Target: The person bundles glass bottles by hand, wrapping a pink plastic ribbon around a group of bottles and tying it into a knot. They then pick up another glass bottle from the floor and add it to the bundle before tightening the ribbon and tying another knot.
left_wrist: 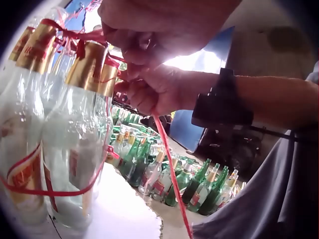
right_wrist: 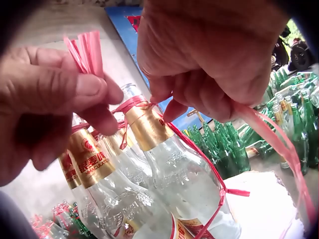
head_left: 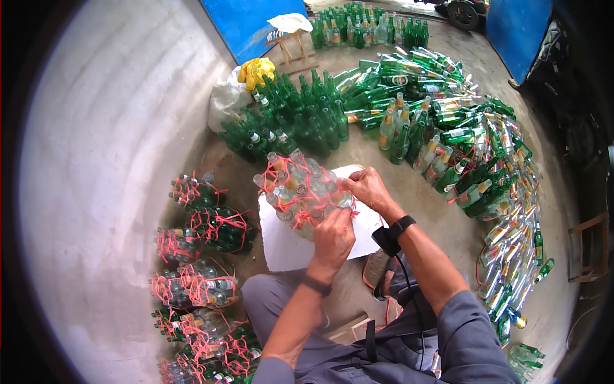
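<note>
A bundle of clear glass bottles (head_left: 299,185) stands on a white board (head_left: 281,246), tied round necks and bodies with pink plastic twine (right_wrist: 212,174). Gold foil wraps several bottle necks (right_wrist: 147,127). At the near side of the bundle, my left hand (head_left: 334,238) pinches a folded bunch of twine ends (right_wrist: 89,55) between thumb and fingers. My right hand (head_left: 371,189) is at the bundle's right edge, its curled fingers gripping the twine beside a bottle neck. A loose tail of twine (left_wrist: 172,179) hangs down from the right hand. The right fingertips are partly hidden.
Tied bottle bundles (head_left: 204,281) line the wall on the left. Green bottles (head_left: 300,115) stand upright beyond the board. A long heap of lying bottles (head_left: 473,128) curves round the right. Farther off are a small wooden stool (head_left: 291,48) and blue doors (head_left: 249,25).
</note>
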### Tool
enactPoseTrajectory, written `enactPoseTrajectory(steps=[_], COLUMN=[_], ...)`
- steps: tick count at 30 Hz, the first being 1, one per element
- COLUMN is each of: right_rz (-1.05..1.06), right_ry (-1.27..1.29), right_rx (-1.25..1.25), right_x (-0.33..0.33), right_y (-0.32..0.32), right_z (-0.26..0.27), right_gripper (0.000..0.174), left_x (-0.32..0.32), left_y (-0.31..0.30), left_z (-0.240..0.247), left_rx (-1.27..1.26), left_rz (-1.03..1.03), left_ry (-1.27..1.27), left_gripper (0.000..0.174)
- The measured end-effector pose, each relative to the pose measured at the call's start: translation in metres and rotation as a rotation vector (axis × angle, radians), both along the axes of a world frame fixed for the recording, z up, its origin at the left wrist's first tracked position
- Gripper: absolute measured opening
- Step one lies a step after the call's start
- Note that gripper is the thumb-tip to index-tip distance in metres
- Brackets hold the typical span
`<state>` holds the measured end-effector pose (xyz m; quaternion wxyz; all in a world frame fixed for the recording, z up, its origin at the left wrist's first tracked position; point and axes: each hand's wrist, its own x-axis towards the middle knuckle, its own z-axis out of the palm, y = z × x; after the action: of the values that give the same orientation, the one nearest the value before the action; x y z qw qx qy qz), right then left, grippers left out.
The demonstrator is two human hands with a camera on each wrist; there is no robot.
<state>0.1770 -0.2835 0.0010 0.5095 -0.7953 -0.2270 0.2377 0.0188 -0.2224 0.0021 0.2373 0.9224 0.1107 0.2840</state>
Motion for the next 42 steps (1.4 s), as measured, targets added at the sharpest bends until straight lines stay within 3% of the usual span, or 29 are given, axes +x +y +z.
enactPoseTrajectory(steps=[14,20,23,25,28,32,37,42], right_rz=[-0.036,-0.057,-0.105,-0.104,-0.089,-0.103,-0.065,-0.032], right_ry=[0.104,0.025,0.194,0.335,0.349,0.434,0.718,0.598], right_rx=[0.089,0.100,0.213,0.231,0.279,0.337,0.498,0.404], right_x=[0.007,0.008,0.008,0.009,0.009,0.009,0.012,0.010], right_y=[0.006,0.022,0.026,0.027,0.022,0.024,0.024,0.025], right_z=[0.015,0.017,0.011,0.009,0.012,0.009,-0.001,0.019], right_gripper=[0.032,0.031,0.028,0.027,0.026,0.020,0.019,0.021], left_x=[0.005,0.001,0.000,0.001,0.003,0.001,-0.006,-0.005], left_y=[0.000,-0.001,0.004,0.010,0.011,0.012,0.013,0.019], left_z=[0.000,0.017,0.028,0.034,0.037,0.034,0.022,0.013], left_rx=[-0.096,0.224,0.334,0.355,0.280,0.273,0.333,0.350], left_rz=[-0.016,-0.006,-0.022,-0.069,0.026,0.002,-0.040,-0.107], left_ry=[-0.046,0.102,0.127,0.009,-0.053,-0.023,-0.044,0.007], left_gripper=[0.011,0.005,0.008,0.007,0.011,0.015,0.015,0.009])
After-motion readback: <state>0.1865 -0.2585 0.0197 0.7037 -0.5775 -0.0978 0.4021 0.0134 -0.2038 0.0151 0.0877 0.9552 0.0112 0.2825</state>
